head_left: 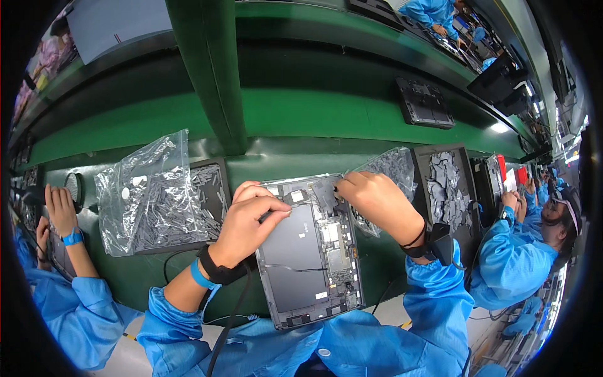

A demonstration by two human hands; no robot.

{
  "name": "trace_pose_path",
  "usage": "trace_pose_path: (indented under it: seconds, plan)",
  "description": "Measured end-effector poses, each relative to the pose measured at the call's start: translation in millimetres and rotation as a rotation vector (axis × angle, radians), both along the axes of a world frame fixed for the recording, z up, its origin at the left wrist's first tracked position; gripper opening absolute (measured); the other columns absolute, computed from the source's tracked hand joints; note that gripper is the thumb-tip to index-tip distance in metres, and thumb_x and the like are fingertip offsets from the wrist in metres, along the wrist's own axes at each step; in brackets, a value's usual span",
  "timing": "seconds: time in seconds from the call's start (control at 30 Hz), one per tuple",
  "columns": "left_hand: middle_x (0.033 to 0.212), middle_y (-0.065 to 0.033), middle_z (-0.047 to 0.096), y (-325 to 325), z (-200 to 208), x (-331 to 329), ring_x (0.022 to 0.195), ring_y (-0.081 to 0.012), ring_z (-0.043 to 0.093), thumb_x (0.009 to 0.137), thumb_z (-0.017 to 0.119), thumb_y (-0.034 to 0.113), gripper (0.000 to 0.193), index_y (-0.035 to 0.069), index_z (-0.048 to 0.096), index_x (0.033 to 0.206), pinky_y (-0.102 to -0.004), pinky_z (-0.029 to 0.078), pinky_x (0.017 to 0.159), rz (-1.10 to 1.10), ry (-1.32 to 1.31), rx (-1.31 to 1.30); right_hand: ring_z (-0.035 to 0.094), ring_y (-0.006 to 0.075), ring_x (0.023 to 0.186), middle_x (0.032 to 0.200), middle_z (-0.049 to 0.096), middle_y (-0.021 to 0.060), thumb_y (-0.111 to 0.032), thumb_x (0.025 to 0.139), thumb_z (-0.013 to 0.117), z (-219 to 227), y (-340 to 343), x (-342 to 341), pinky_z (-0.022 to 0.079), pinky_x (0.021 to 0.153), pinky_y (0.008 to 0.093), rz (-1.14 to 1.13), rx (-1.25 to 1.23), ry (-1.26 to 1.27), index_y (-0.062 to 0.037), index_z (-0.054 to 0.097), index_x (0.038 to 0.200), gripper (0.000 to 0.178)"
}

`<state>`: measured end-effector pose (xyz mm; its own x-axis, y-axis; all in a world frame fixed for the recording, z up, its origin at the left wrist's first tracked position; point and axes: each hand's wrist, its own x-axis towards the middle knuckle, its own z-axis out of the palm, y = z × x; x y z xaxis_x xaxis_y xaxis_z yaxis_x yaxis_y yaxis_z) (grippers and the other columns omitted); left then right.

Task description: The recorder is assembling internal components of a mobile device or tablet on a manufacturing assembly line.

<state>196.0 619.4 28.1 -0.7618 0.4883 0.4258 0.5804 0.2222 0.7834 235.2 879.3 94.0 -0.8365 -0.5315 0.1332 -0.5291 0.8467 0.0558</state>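
Nearest me, the flat, dark-grey rectangular device with its inside bared (pixel 292 257) lies on the green bench (pixel 276 152), its near edge against the wearer's blue smock (pixel 377 342); the bare left hand (pixel 251 220) bends over its far left corner, thumb and forefinger drawn close together; the bare right hand (pixel 375 196) curls at its far right corner, fingertips turned down (whether either pinches anything, I cannot tell); beyond the left hand, a clear plastic bag of grey strips (pixel 147 204) overlaps a black rectangular tray (pixel 222 173); rightward, another clear bag (pixel 399 166) sits beside a dark tray of grey pieces (pixel 447 188); farther back, a second dark opened device (pixel 424 103) rests on a green shelf (pixel 314 113).
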Motion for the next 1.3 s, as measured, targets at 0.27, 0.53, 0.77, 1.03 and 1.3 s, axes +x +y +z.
trace_pose_path:
  seconds: [0.27,0.53,0.77,1.03,1.3]
  plan:
    - [0.081,-0.0028,0.066,-6,-5,1,0.084,-0.0198,0.061,0.075,0.077,0.006,0.009,0.008,0.074,0.084,-0.0404,0.041,0.1,0.006,-0.002,-0.013,0.064,0.0191,0.069,0.076,0.06,0.0066,-0.006,0.077,0.068,11,-2,-20,0.053,0.058,0.0296,0.169,0.047,-0.022,-0.0041,0.06,0.079,0.008]
    - [0.082,-0.0023,0.066,-3,-6,3,0.083,-0.0185,0.061,0.077,0.077,0.009,0.008,0.009,0.074,0.085,-0.0436,0.04,0.102,-0.009,-0.024,0.028,0.067,0.0119,0.066,0.082,0.069,0.0076,0.001,0.086,0.068,-35,-7,5,0.053,0.059,0.023,-0.529,-1.251,-0.168,0.0017,0.069,0.1,0.014]
    - [0.081,-0.0021,0.065,-1,-4,2,0.082,-0.019,0.061,0.075,0.078,0.008,0.01,0.009,0.074,0.084,-0.0451,0.04,0.102,0.007,-0.051,0.02,0.068,0.0193,0.068,0.082,0.069,0.0098,0.002,0.081,0.071,-34,-3,8,0.055,0.065,0.0287,-0.447,-0.862,0.026,-0.0005,0.072,0.094,0.014]
    - [0.081,-0.0023,0.065,0,0,1,0.084,-0.0195,0.061,0.073,0.078,0.006,0.01,0.009,0.074,0.082,-0.0465,0.04,0.102,0.008,-0.058,0.009,0.059,0.0239,0.089,0.097,0.067,0.004,-0.004,0.07,0.077,-42,-2,11,0.049,0.074,0.0344,-0.288,-0.579,0.15,-0.0099,0.076,0.089,0.019]
    - [0.08,-0.0015,0.067,0,1,1,0.082,-0.0186,0.061,0.073,0.078,0.005,0.011,0.01,0.074,0.083,-0.0454,0.04,0.101,0.008,-0.064,0.001,0.062,0.0238,0.075,0.095,0.069,0.0083,0.0,0.076,0.069,-40,-3,15,0.051,0.067,0.0333,-0.28,-0.672,0.188,-0.0054,0.074,0.093,0.019]
